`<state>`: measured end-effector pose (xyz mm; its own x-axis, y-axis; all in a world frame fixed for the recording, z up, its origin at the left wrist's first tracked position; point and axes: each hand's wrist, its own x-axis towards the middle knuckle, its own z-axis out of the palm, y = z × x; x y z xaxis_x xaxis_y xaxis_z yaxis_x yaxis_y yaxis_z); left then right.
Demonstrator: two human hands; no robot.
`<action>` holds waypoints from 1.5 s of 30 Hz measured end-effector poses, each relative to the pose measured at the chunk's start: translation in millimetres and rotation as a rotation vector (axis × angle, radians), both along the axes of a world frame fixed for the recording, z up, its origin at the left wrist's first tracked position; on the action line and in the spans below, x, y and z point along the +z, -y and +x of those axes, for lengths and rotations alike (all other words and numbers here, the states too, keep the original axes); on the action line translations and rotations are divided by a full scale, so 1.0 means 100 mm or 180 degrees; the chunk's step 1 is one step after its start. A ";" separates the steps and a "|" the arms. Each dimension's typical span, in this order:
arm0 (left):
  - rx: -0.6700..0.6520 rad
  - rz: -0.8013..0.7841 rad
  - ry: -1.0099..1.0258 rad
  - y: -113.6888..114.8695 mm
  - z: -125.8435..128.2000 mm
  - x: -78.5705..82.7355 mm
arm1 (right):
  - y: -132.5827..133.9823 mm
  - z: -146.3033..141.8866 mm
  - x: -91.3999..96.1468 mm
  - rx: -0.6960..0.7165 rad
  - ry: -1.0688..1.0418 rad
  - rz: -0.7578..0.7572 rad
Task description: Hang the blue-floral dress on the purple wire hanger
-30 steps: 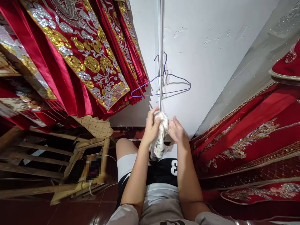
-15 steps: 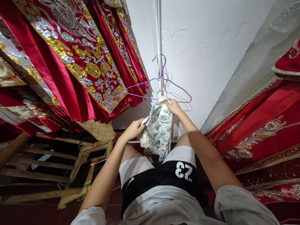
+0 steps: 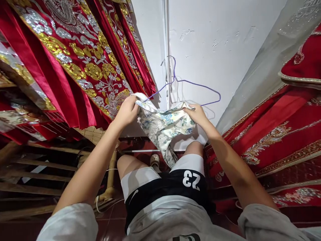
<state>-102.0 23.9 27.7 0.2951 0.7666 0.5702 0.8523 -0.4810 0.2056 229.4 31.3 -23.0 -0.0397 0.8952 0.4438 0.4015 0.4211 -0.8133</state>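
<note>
A white garment [image 3: 168, 125] with a blue and green floral print is stretched between my hands. My left hand [image 3: 127, 110] pinches its upper left edge, and my right hand [image 3: 197, 113] grips the upper right edge. A purple wire hanger [image 3: 198, 83] hangs in front of the wall from a vertical metal strip [image 3: 166, 43]. The hanger's left end goes down into or behind the garment's edge, where cloth hides it. To the right of my right hand, the hanger's other end is bare. The garment's lower part hangs bunched and narrow above my knees.
Red embroidered clothing [image 3: 100, 67] hangs close on the left. More red beaded cloth [image 3: 288, 140] and a translucent cover [image 3: 250, 77] fill the right. A wooden chair [image 3: 45, 174] stands low on the left, with a white cable [image 3: 99, 204] near its leg.
My hands have moved apart, spreading the garment's top edge wide. My left hand has risen to the hanger's left end, which the cloth now covers. The hanger has tilted, its right end shifting right.
</note>
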 end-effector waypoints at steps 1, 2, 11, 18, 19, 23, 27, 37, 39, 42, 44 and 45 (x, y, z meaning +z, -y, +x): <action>-0.0086 0.0045 0.0186 -0.02 0.07 0.09 | 0.02 -0.06 -0.02 0.0125 0.0023 0.0000; -0.0178 0.0052 0.0314 -0.05 0.14 0.16 | 0.05 -0.12 -0.03 0.0295 0.0055 0.0022; -0.0336 -0.0145 0.0007 -0.29 0.18 0.34 | 0.22 0.41 0.06 -0.0772 -0.0441 0.0973; -0.0098 0.0004 0.0571 -0.40 0.20 0.39 | -0.01 0.82 0.45 0.0246 -0.0820 0.0031; -0.0032 -0.0105 0.0687 -0.42 0.21 0.40 | -0.04 0.76 0.52 0.0388 -0.1027 -0.0080; -0.0016 -0.0557 0.0849 -0.42 0.23 0.40 | -0.20 0.52 0.68 0.0601 -0.1226 -0.0436; 0.0020 -0.0308 0.0703 -0.34 0.21 0.39 | -0.30 0.55 0.69 0.0397 -0.0708 -0.0838; -0.0500 0.0074 0.0488 -0.48 0.66 0.86 | -0.11 0.75 0.78 -0.0183 -0.1301 -0.0337; -0.0722 -0.0018 0.0336 -0.45 0.82 0.93 | 0.07 0.77 0.79 0.0067 -0.1260 -0.0549; -0.1046 -0.0242 0.0195 -0.29 0.94 0.86 | 0.45 0.68 0.76 0.0650 -0.1031 -0.0675; -0.1146 -0.0296 0.0215 -0.16 0.93 0.75 | 0.69 0.54 0.75 0.0901 -0.0912 -0.0669; -0.1153 -0.0273 0.0284 -0.10 0.90 0.70 | 0.78 0.47 0.75 0.1035 -0.0817 -0.0682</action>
